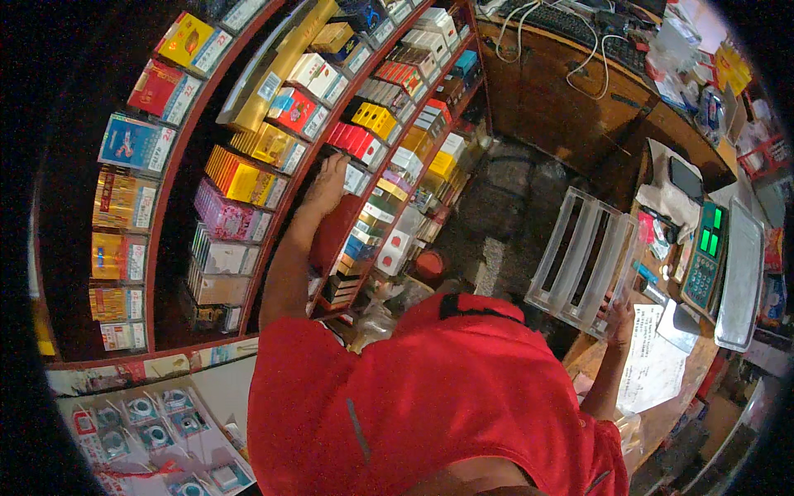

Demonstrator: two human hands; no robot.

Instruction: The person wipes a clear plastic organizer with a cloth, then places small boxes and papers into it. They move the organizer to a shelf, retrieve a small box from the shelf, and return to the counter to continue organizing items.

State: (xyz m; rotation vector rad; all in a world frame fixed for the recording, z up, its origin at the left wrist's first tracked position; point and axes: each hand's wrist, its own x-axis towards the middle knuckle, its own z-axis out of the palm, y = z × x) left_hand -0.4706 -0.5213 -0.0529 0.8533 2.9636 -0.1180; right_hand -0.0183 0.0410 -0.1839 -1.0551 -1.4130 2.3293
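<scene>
My left hand [329,181] reaches into a shelf of the wall rack, just below the red packs [355,141] and beside a pale pack [355,178]. Its fingertips are partly in shadow, so whether it grips anything does not show. My right hand [620,319] is closed on the lower right edge of a clear plastic rack [574,273] with several long slots, held above the floor beside the counter. Packs in yellow, pink and white fill the shelf rows around my left arm, with price tags along their fronts.
On the wooden counter [695,403] at right lie a written paper sheet [642,366], a digital scale [707,254] and a phone [686,180]. A keyboard [558,18] and white cables are at the top. A red stool-like round object [429,265] stands low by the shelves.
</scene>
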